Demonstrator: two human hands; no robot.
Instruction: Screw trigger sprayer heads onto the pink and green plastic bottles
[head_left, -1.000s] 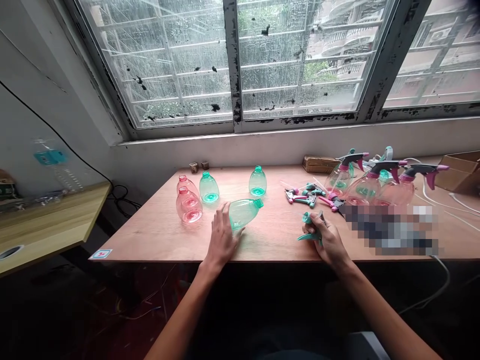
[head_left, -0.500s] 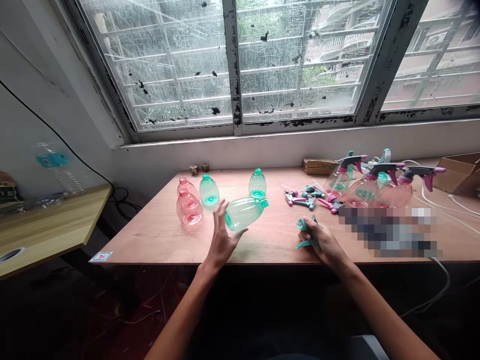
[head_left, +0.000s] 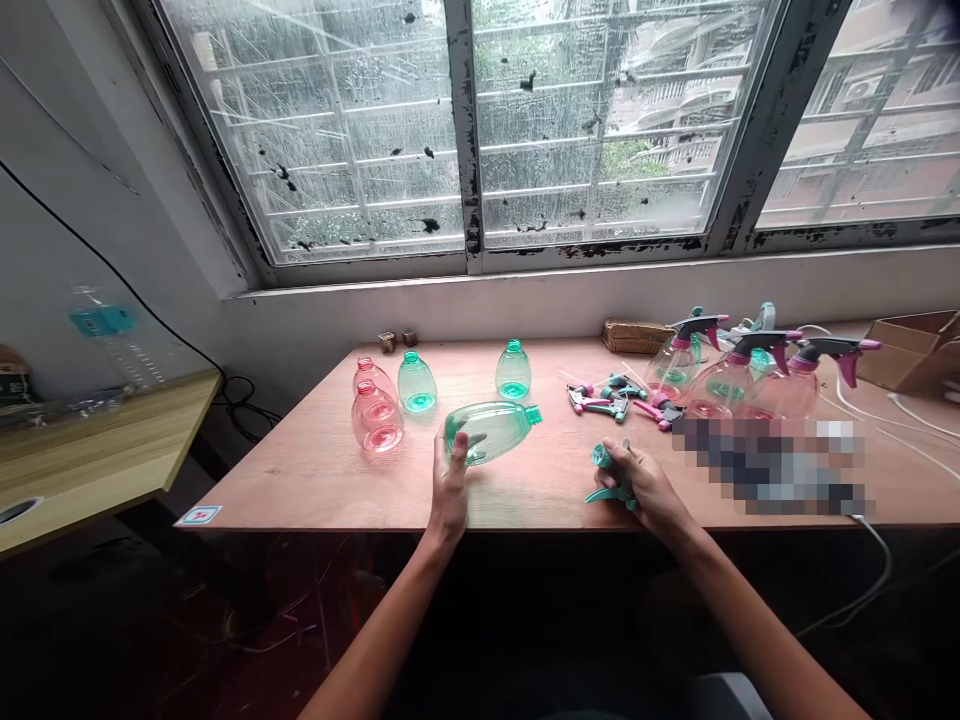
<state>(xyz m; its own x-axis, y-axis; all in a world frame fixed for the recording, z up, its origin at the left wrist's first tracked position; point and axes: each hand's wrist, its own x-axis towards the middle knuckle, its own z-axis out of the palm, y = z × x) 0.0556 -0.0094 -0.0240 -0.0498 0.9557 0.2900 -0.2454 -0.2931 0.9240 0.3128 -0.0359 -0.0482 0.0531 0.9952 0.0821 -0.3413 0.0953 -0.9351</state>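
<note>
From the head view I see a wooden table (head_left: 330,480) below a grimy window (head_left: 600,120) across the top. My left hand (head_left: 450,482) grips a green bottle (head_left: 495,428) lying sideways at centre. My right hand (head_left: 646,487) is closed on a teal spray head (head_left: 607,478) (lower centre-right). A blurred patch (head_left: 765,462) at right hides whatever lies there.

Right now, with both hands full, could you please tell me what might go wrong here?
The left hand grips the green bottle only at its base end, so it could slip. An upright bottle stands just behind it, and a swing might topple that. The right hand holds the trigger head near the front edge of the table; if dropped, it may fall off.
</note>
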